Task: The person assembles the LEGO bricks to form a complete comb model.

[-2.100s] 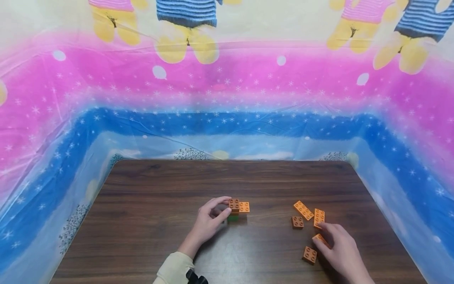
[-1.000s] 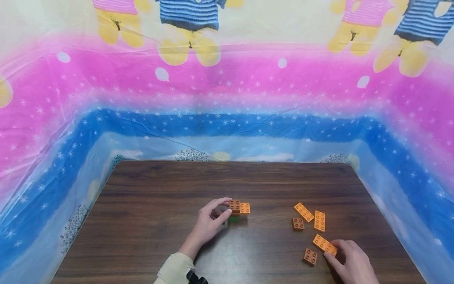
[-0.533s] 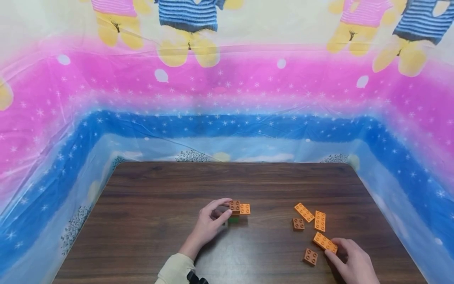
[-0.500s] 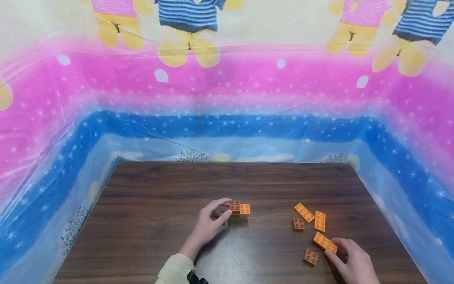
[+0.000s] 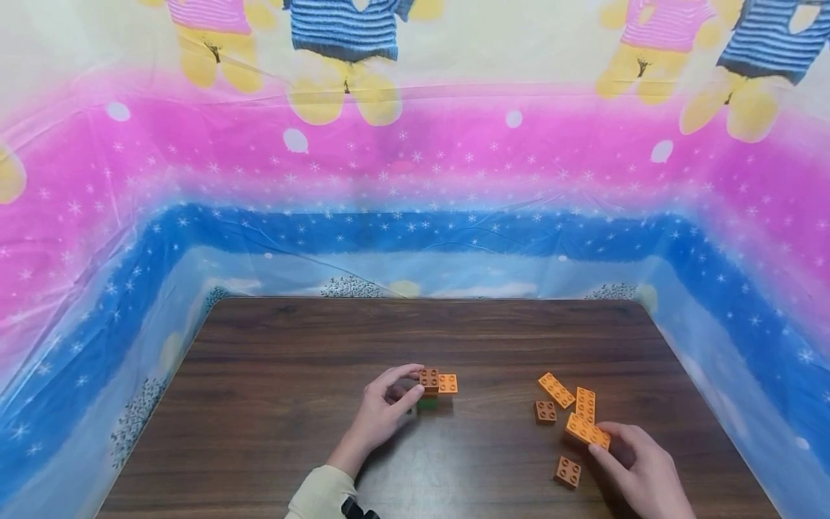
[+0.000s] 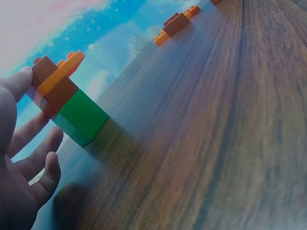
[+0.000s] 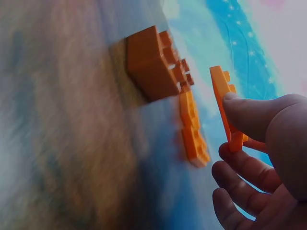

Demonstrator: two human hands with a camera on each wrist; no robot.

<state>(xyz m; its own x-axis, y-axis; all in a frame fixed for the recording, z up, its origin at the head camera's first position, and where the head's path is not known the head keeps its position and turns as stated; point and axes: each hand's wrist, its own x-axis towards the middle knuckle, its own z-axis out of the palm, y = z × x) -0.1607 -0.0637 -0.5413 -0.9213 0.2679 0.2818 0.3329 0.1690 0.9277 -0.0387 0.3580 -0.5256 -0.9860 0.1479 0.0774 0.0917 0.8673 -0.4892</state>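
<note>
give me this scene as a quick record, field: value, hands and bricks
left hand: grips the brick stack
stack, bottom to top: green block, lower brown block, jutting orange plate, top brown block
right hand: pinches the held orange plate, raised off the table
loose orange plates: two, far one and near one
loose brown blocks: two, far one and near one

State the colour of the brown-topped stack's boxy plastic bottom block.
The bottom block is green, clearest in the left wrist view.
</note>
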